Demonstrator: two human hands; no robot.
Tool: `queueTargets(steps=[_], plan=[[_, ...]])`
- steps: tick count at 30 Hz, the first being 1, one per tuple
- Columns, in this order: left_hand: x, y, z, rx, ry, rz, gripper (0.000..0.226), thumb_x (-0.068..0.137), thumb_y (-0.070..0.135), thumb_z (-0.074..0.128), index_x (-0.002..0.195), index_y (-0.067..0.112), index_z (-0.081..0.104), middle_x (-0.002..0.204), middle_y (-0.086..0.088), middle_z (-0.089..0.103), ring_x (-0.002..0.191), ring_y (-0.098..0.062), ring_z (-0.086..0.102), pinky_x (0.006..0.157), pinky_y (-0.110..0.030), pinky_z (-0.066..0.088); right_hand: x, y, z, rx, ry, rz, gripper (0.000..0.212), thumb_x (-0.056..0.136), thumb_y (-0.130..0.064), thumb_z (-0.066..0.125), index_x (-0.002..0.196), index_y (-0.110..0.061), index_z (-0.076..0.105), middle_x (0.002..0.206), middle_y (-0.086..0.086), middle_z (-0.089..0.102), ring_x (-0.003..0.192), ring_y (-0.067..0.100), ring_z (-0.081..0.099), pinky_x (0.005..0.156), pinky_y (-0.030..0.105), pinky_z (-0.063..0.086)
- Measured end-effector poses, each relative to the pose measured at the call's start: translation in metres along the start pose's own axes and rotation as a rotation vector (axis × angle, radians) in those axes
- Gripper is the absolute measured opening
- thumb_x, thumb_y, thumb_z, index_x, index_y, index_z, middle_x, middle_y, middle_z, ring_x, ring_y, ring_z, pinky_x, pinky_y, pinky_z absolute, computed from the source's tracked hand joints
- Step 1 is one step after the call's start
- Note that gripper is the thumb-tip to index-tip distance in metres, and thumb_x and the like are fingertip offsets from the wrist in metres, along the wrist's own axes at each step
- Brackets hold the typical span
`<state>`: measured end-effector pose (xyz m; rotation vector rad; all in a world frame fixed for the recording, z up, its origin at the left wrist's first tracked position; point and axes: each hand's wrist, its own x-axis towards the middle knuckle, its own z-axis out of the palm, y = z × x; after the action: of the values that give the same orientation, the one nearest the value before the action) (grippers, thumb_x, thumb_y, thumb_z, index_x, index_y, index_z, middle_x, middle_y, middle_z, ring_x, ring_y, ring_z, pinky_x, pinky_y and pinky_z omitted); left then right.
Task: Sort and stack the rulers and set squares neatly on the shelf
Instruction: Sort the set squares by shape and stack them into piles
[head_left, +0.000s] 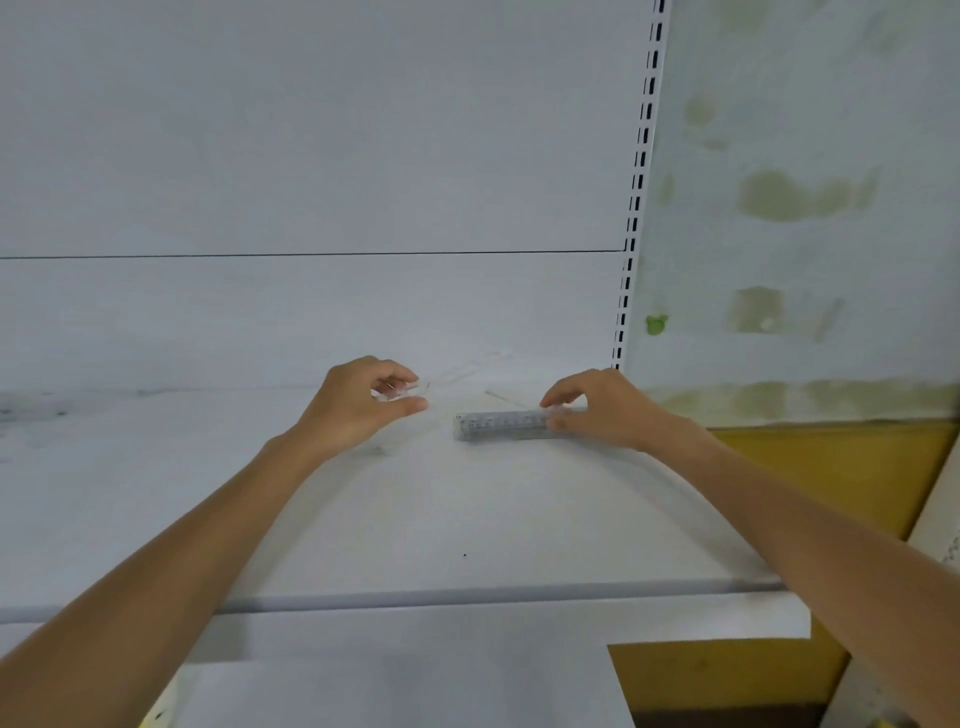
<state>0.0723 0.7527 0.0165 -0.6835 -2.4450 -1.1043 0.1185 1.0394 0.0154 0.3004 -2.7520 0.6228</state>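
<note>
A white metal shelf (415, 519) runs the width of the view, backed by a plain white panel (311, 156) that ends on the right at a slotted white upright (641, 156), with a stained pale wall (805, 208) beyond. Both arms reach deep toward the back edge of the shelf, near its back right corner. The right hand (597, 408) grips the right end of a stack of clear plastic rulers with dark markings (498, 426), fingers on top and thumb against the near side. The stack lies flat on the shelf, roughly parallel to the back edge, and the hold looks meant to square the rulers against one another and keep them from sliding. The left hand (358, 402), just left of the stack and not touching it, has thumb and curled fingers pinched on a small clear plastic piece (402, 389). This is probably a set square, though its outline is too faint to tell. It is held close to the shelf by its edge, likely because thin flat plastic is hard to lift otherwise. More faint clear strips (506, 397) lie by the back edge between the hands, seemingly not yet sorted.
</note>
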Motion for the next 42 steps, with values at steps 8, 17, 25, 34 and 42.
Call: queueTargets(steps=[8, 17, 25, 34, 42], plan=[[-0.007, 0.005, -0.008, -0.002, 0.020, 0.001, 0.022, 0.071, 0.026, 0.078, 0.089, 0.027, 0.066, 0.086, 0.013, 0.059, 0.078, 0.005, 0.056, 0.065, 0.002, 0.037, 0.007, -0.018, -0.009, 0.021, -0.044, -0.102, 0.020, 0.084, -0.015, 0.065, 0.102, -0.023, 0.067, 0.103, -0.006, 0.062, 0.097, 0.005, 0.053, 0.083, 0.017, 0.035], [-0.009, 0.016, -0.004, 0.034, -0.008, 0.004, 0.024, 0.071, 0.028, 0.078, 0.091, 0.029, 0.065, 0.087, 0.014, 0.057, 0.080, 0.005, 0.056, 0.069, -0.005, 0.038, -0.015, -0.023, 0.002, -0.109, -0.038, -0.077, 0.037, 0.089, -0.006, 0.046, 0.124, -0.020, 0.051, 0.130, 0.000, 0.052, 0.120, 0.018, 0.044, 0.093, 0.023, 0.035], [0.008, 0.043, 0.033, 0.019, -0.081, 0.044, 0.025, 0.072, 0.031, 0.077, 0.094, 0.025, 0.066, 0.095, 0.007, 0.061, 0.080, 0.004, 0.055, 0.068, -0.004, 0.038, -0.082, -0.033, 0.008, -0.201, -0.065, -0.073, 0.029, 0.095, -0.026, 0.039, 0.116, -0.017, 0.058, 0.124, -0.002, 0.056, 0.117, 0.018, 0.046, 0.099, 0.033, 0.038], [0.027, 0.063, 0.080, 0.038, -0.215, 0.086, 0.033, 0.072, 0.030, 0.077, 0.101, 0.019, 0.067, 0.093, 0.006, 0.059, 0.080, 0.001, 0.053, 0.067, -0.003, 0.038, -0.087, -0.038, 0.009, -0.148, -0.042, -0.054, 0.033, 0.096, -0.026, 0.038, 0.122, -0.018, 0.056, 0.129, -0.001, 0.054, 0.120, 0.019, 0.043, 0.102, 0.033, 0.035], [0.029, 0.066, 0.101, 0.183, -0.302, 0.077, 0.031, 0.078, 0.040, 0.068, 0.103, 0.020, 0.066, 0.098, 0.007, 0.057, 0.095, -0.010, 0.054, 0.085, -0.027, 0.045, -0.085, -0.032, 0.010, -0.103, -0.023, -0.031, 0.032, 0.093, -0.027, 0.042, 0.120, -0.020, 0.057, 0.128, -0.004, 0.055, 0.120, 0.016, 0.042, 0.102, 0.030, 0.034]])
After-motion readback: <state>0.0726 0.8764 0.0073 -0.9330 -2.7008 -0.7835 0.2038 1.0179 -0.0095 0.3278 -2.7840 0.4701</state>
